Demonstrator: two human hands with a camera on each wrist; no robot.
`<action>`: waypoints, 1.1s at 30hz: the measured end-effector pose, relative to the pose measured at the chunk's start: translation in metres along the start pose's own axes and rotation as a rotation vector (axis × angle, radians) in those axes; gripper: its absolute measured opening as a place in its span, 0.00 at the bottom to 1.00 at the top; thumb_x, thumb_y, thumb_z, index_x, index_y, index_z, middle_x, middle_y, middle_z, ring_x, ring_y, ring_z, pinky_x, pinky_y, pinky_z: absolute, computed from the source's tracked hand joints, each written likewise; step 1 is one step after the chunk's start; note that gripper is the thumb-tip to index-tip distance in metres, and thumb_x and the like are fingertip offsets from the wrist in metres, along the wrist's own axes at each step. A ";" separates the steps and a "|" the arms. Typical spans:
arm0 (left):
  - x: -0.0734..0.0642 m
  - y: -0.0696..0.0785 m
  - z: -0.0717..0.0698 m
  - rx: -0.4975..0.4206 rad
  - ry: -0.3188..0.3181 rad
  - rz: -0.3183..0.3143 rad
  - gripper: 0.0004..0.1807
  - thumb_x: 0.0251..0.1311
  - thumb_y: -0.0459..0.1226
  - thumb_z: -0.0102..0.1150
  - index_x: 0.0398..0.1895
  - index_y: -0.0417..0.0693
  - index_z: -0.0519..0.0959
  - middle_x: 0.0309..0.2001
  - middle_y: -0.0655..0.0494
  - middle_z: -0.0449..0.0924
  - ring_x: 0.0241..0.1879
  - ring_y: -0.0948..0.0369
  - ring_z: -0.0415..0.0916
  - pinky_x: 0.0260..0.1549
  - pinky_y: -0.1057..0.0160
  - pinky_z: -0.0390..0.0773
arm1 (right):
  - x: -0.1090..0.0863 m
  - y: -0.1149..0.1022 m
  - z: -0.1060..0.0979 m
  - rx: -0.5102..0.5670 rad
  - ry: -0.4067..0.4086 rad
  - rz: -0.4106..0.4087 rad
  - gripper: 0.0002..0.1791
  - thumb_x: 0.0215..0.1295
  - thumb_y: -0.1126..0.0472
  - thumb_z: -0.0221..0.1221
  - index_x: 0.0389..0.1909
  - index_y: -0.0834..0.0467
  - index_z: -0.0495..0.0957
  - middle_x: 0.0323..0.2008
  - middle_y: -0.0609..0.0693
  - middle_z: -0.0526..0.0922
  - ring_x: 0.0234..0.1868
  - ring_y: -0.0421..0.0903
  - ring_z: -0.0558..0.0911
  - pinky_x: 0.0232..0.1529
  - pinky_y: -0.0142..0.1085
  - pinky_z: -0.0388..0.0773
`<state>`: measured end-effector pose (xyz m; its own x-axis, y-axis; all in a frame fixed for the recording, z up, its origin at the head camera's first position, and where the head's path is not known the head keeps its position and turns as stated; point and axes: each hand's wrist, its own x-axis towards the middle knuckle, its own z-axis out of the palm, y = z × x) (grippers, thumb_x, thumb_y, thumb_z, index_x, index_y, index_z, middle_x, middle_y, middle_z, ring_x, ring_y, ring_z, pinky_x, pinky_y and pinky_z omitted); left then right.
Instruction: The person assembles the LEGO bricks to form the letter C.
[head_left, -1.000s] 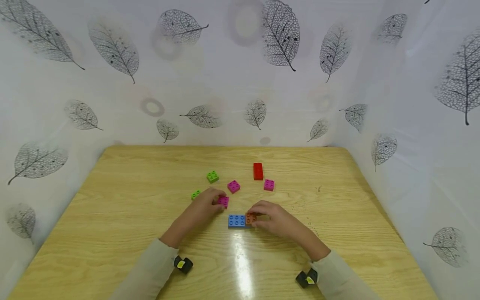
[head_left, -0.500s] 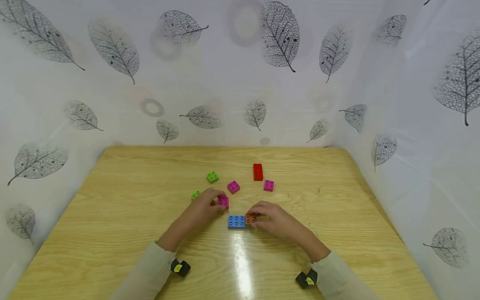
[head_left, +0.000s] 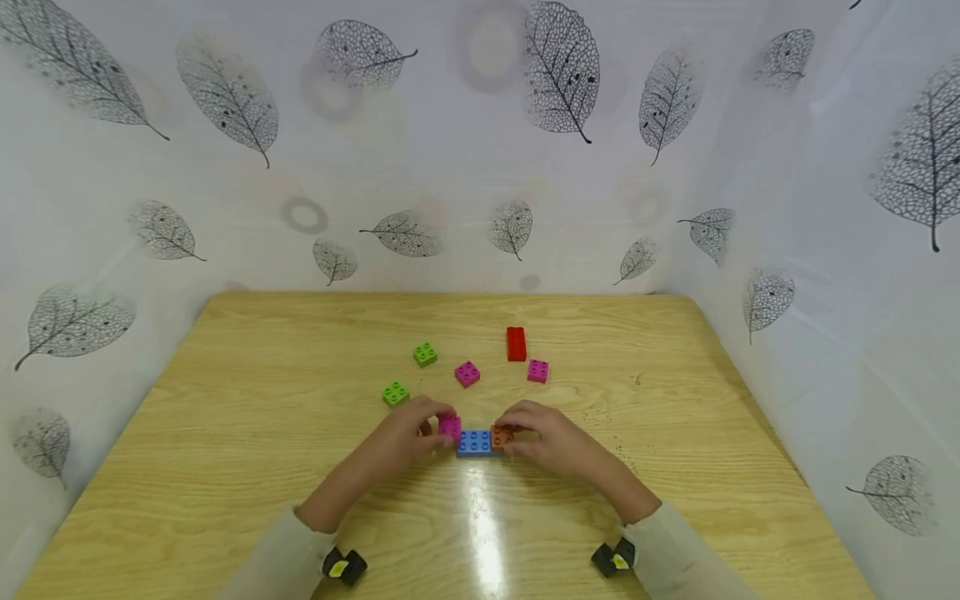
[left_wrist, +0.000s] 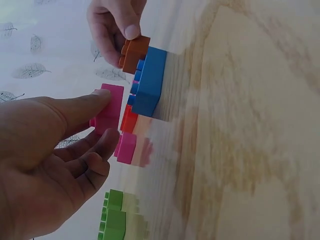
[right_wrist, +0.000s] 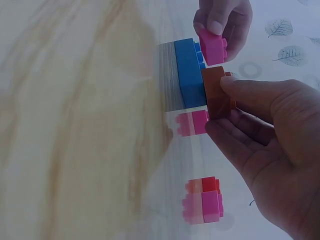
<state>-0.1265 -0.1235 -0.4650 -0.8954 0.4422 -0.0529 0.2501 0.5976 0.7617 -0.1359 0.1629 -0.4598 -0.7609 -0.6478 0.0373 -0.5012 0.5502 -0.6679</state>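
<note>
I watch both hands at work near the middle of the wooden table (head_left: 300,333), and neither of them is free. The left hand (head_left: 408,429) pinches a square pink brick (head_left: 450,427) between thumb and fingers, at the nine o'clock end of the long blue brick (head_left: 474,443); the wrist views show it a little higher than the blue studs, not seated on them. The right hand (head_left: 546,433) grips in the same manner an orange brick (head_left: 501,437), which lies over the three o'clock end of the blue one; whether it is pressed fully down, I cannot tell. I judge that both are held by their sides so the fingers stay away from the joining faces, and that the blue brick lies flat to serve as base. The spare bricks, seen from this base, are probably kept outward to leave working room: green bricks (head_left: 425,354) at ten and eleven o'clock, a loose pink brick (head_left: 467,373) at twelve, the red brick (head_left: 516,343) at one, another pink one (head_left: 537,371) past it. All look like hard, smooth plastic, square or oblong, with round studs; the pale wood shows fine grain and a glossy streak of light.
</note>
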 end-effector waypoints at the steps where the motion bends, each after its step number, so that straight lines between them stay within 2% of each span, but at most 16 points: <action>1: -0.001 0.000 0.001 -0.002 -0.007 0.003 0.17 0.67 0.39 0.64 0.58 0.52 0.80 0.48 0.60 0.77 0.39 0.64 0.73 0.38 0.67 0.77 | 0.000 0.000 0.000 0.000 0.001 -0.002 0.18 0.67 0.59 0.66 0.57 0.52 0.82 0.54 0.43 0.81 0.54 0.43 0.80 0.54 0.40 0.80; 7: -0.003 0.001 0.005 -0.009 -0.042 -0.001 0.17 0.67 0.41 0.64 0.58 0.53 0.79 0.49 0.61 0.77 0.41 0.65 0.73 0.39 0.67 0.77 | 0.000 0.002 0.002 0.002 0.006 -0.005 0.17 0.67 0.59 0.66 0.57 0.51 0.82 0.53 0.43 0.81 0.54 0.42 0.80 0.54 0.39 0.80; 16: -0.002 0.003 0.010 -0.002 -0.018 0.021 0.17 0.66 0.40 0.65 0.57 0.52 0.80 0.47 0.60 0.77 0.37 0.65 0.72 0.35 0.67 0.75 | 0.000 0.001 0.001 0.001 0.012 -0.009 0.16 0.67 0.60 0.66 0.55 0.51 0.83 0.53 0.43 0.81 0.54 0.42 0.80 0.54 0.39 0.80; 33: -0.003 0.008 0.011 0.042 -0.006 -0.008 0.17 0.66 0.40 0.66 0.57 0.53 0.81 0.46 0.62 0.77 0.34 0.65 0.70 0.31 0.67 0.74 | 0.000 0.001 0.001 -0.001 0.004 -0.009 0.17 0.67 0.60 0.65 0.56 0.52 0.82 0.53 0.43 0.81 0.54 0.41 0.80 0.55 0.40 0.80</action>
<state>-0.1179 -0.1127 -0.4659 -0.8950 0.4417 -0.0628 0.2585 0.6282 0.7338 -0.1360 0.1628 -0.4614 -0.7580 -0.6506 0.0468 -0.5086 0.5446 -0.6669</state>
